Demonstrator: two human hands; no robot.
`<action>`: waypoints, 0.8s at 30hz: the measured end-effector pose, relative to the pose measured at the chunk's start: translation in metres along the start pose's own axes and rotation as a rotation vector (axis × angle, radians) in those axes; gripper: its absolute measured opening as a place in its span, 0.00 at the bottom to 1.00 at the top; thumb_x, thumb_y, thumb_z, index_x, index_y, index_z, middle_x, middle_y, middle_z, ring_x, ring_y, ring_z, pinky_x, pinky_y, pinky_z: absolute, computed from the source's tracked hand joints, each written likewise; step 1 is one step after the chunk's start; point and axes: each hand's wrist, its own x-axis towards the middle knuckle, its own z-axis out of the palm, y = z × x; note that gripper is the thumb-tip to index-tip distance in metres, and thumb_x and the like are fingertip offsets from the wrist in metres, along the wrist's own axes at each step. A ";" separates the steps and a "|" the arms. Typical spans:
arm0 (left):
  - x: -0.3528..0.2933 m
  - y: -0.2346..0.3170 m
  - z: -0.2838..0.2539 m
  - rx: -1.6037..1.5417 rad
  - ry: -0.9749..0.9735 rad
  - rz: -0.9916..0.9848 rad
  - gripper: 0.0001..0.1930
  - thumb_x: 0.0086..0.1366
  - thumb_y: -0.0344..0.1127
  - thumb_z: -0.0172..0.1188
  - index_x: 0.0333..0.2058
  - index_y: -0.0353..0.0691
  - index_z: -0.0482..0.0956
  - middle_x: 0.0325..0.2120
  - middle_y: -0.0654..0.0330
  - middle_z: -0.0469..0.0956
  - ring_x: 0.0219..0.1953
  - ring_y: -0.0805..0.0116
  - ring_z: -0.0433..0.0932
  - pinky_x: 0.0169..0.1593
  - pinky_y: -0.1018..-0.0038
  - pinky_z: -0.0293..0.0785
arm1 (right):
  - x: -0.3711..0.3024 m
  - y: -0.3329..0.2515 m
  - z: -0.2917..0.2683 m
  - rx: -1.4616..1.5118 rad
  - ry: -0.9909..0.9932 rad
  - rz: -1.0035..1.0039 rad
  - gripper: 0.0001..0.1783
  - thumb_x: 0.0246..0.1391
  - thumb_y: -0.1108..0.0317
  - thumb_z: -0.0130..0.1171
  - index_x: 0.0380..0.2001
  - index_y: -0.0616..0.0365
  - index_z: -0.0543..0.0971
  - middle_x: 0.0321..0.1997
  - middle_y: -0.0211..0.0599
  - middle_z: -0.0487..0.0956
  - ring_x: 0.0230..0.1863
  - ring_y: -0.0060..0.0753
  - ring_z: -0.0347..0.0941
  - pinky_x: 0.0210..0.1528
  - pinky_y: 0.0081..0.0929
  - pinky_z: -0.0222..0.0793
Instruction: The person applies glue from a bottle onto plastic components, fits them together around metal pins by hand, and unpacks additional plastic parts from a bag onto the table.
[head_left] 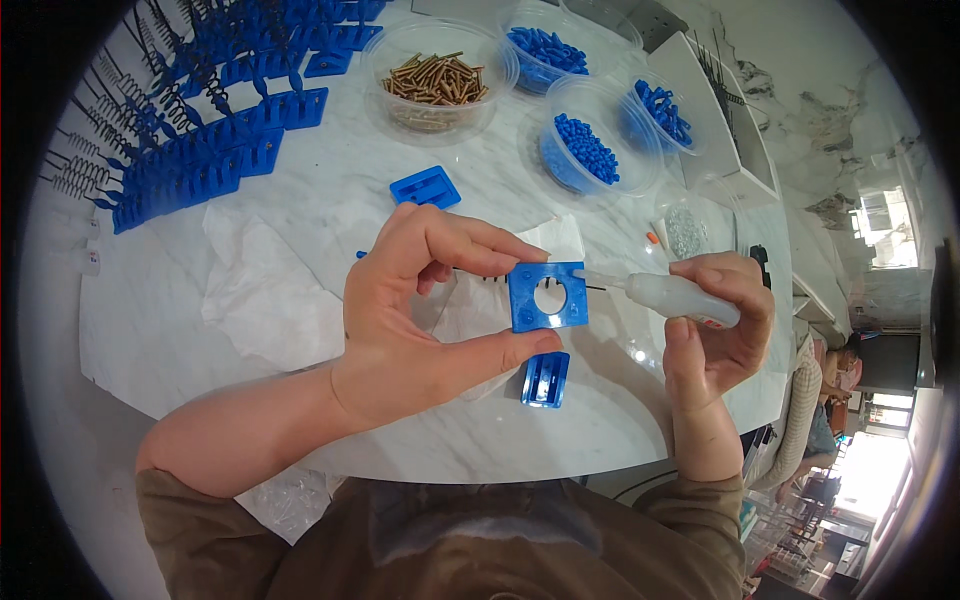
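Note:
Between the thumb and fingers of my left hand [420, 310] is a blue square plastic plate [520, 312] with a round hole, held by its left edges above the table. My right hand [728, 320] grips a small white glue bottle [680, 298]. Its thin nozzle points left, its tip at the plate's upper right corner; whether it touches, I cannot tell. Just below the plate, a blue slotted part [545, 380] lies on the table. Another blue slotted part [424, 187] rests beyond my left hand. A dark thin rod lies partly hidden behind the plate.
Tubs of brass-coloured pins [437, 80] and small blue pieces [580, 150] stand at the back. Blue assemblies with black springs [200, 170] fill the far left. White tissue [268, 295] lies at left. A white box [715, 110] holds black rods at far right.

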 end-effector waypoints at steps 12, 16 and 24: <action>-0.001 -0.001 0.001 -0.003 0.039 0.020 0.27 0.42 0.21 0.74 0.38 0.41 0.67 0.41 0.52 0.76 0.45 0.67 0.75 0.50 0.74 0.69 | -0.003 0.003 -0.002 0.046 0.072 -0.083 0.20 0.38 0.75 0.59 0.39 0.65 0.71 0.33 0.46 0.75 0.34 0.35 0.73 0.36 0.25 0.66; -0.001 -0.002 0.002 -0.034 0.067 -0.005 0.27 0.42 0.20 0.73 0.38 0.41 0.66 0.42 0.52 0.76 0.46 0.67 0.75 0.50 0.74 0.69 | -0.001 0.001 -0.001 0.023 0.018 -0.084 0.20 0.37 0.75 0.60 0.38 0.64 0.72 0.33 0.46 0.75 0.34 0.34 0.73 0.34 0.24 0.65; 0.000 -0.001 0.001 -0.003 0.069 -0.006 0.28 0.41 0.20 0.73 0.38 0.42 0.66 0.42 0.52 0.76 0.45 0.68 0.75 0.49 0.75 0.68 | 0.001 0.002 -0.002 -0.023 -0.040 -0.117 0.21 0.36 0.75 0.59 0.38 0.64 0.72 0.33 0.45 0.75 0.33 0.34 0.73 0.33 0.25 0.65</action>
